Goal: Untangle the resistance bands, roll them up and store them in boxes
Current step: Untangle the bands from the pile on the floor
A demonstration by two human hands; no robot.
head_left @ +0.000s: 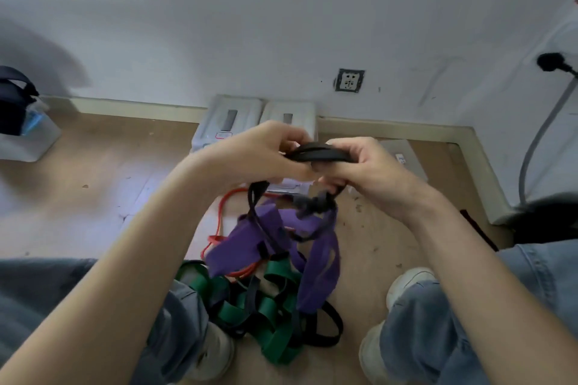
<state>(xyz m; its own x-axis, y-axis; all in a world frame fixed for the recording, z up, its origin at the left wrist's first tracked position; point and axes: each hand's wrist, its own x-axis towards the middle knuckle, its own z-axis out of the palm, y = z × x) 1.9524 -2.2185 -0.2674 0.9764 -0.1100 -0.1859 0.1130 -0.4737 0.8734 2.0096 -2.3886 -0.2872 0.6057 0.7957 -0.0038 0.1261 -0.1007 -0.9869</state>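
Observation:
Both hands are raised over the floor and grip a black band (322,155) between them. My left hand (266,153) pinches its left end; my right hand (369,172) closes over its right end. Black strands hang from it into a tangle. A purple band (319,262) dangles from that knot. Under it on the floor lie a green band (275,316), more black loops (328,328) and a thin red band (220,222). Two translucent lidded boxes (231,119) stand against the wall beyond my hands, and their near parts are hidden.
My knees in jeans and white shoes (406,284) flank the pile. A flat lid (403,159) lies on the floor at right. A clear bin with a dark bag (15,103) stands at far left. A wall socket (349,81) and a grey cable (544,134) are at right.

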